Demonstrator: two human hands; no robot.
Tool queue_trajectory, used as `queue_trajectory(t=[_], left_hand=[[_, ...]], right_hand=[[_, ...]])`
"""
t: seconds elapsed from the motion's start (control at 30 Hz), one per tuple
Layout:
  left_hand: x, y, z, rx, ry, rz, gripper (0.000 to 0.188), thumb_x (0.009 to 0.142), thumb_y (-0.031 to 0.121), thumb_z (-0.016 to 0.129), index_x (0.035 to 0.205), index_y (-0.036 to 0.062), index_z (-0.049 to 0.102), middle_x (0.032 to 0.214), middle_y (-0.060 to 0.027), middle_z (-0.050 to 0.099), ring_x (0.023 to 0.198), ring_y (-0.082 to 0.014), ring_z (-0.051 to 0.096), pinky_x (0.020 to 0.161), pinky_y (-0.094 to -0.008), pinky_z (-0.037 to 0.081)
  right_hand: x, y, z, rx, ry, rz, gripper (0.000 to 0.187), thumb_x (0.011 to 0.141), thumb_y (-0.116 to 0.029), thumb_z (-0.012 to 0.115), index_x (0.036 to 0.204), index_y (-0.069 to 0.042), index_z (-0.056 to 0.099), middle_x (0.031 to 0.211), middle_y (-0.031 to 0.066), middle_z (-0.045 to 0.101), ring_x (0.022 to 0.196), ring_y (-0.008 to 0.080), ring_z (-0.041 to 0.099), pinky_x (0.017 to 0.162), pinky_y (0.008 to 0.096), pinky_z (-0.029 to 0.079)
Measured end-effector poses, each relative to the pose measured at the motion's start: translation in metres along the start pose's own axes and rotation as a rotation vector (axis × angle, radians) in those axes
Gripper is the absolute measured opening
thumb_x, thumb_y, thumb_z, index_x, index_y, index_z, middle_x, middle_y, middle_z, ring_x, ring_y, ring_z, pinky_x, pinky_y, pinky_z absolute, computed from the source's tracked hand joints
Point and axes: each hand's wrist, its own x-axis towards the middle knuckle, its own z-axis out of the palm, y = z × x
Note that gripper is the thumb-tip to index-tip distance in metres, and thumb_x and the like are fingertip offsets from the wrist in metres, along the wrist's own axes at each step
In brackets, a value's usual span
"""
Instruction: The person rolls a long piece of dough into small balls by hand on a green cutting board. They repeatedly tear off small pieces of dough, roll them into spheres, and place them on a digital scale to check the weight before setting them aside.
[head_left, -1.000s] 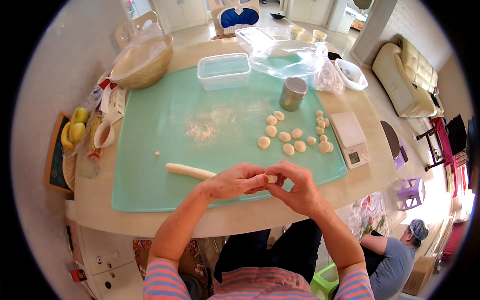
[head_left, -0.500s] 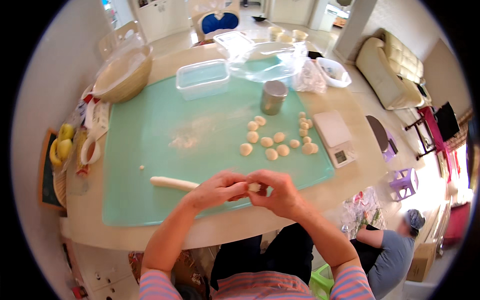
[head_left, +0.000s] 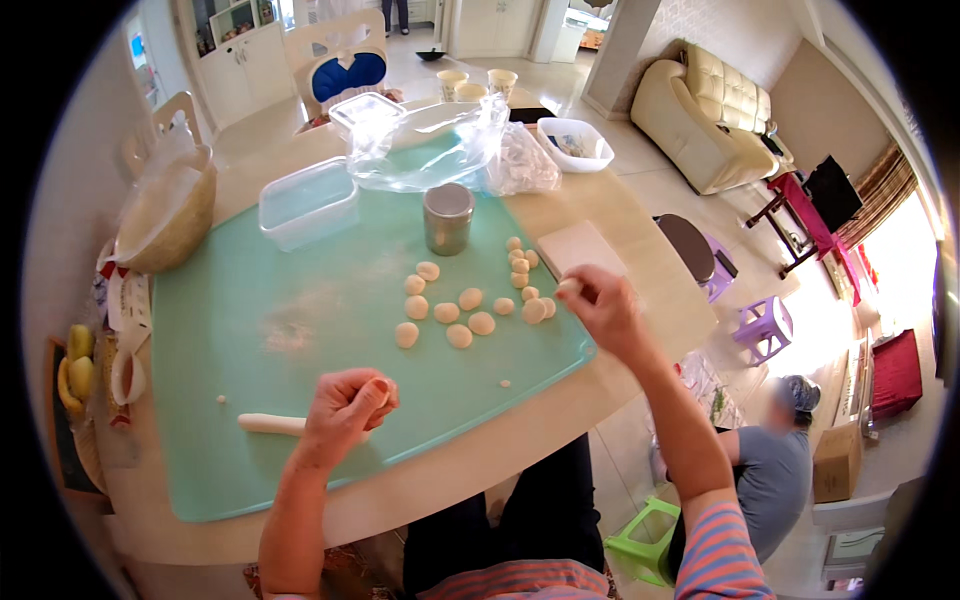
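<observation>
Between the fingertips of my right hand (head_left: 608,312), closed in a pinch, is a small pale dough piece (head_left: 569,287), by the near edge of the white kitchen scale (head_left: 578,247). My left hand (head_left: 347,412) is curled closed above the green mat (head_left: 240,360); whatever its fingers hold is hidden. A dough rope (head_left: 270,424) lies beneath it, its middle covered by the hand. Several round dough balls (head_left: 458,336) sit in loose groups on the mat's right half. Two tiny dough scraps lie apart, one a right-hand scrap (head_left: 505,383). The scale's display is covered by my right hand.
A metal canister (head_left: 448,218) stands behind the dough balls. Farther back are a clear plastic box (head_left: 309,203), plastic bags (head_left: 430,145) and a white tub (head_left: 576,146). A basket (head_left: 167,220) is at the left. Another person (head_left: 765,480) is low at the right, beside a green stool (head_left: 645,541).
My hands have come apart: the right reached far and right to the scale with the dough piece, the left moved left over the dough rope. The view has shifted right.
</observation>
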Motion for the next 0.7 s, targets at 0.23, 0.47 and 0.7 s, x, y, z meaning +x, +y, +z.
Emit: queue_trajectory(t=[0.23,0.47,0.7], left_hand=[[0.012,-0.015,0.013,0.099,-0.039,0.021,0.045,0.108,0.040,0.051,0.096,-0.0004,0.067,0.066,0.0060,0.040,0.057,-0.0040,0.033,0.050,-0.0223,0.027],[0.003,-0.017,0.014,0.138,0.056,0.009,0.043,0.108,0.039,0.050,0.102,-0.0004,0.066,0.069,0.0049,0.044,0.061,-0.0049,0.037,0.054,-0.0215,0.033],[0.007,-0.019,0.017,0.176,0.072,0.015,0.039,0.108,0.036,0.051,0.105,-0.0003,0.064,0.072,0.0029,0.046,0.062,-0.0054,0.041,0.055,-0.0219,0.035]], right_hand=[[0.034,0.041,-0.049,-0.281,0.014,-0.067,0.027,0.086,-0.005,0.072,0.113,-0.003,0.068,0.092,0.0106,0.065,0.084,0.0227,0.062,0.075,0.0352,0.050],[-0.073,0.010,-0.035,0.058,0.468,-0.269,0.018,0.086,0.008,0.060,0.100,0.000,0.067,0.082,0.0062,0.064,0.073,0.0141,0.061,0.070,0.0257,0.049],[-0.122,-0.005,0.044,0.118,0.243,-0.303,0.013,0.081,-0.001,0.075,0.091,-0.006,0.069,0.072,0.0069,0.066,0.059,0.0233,0.064,0.052,0.0329,0.049]])
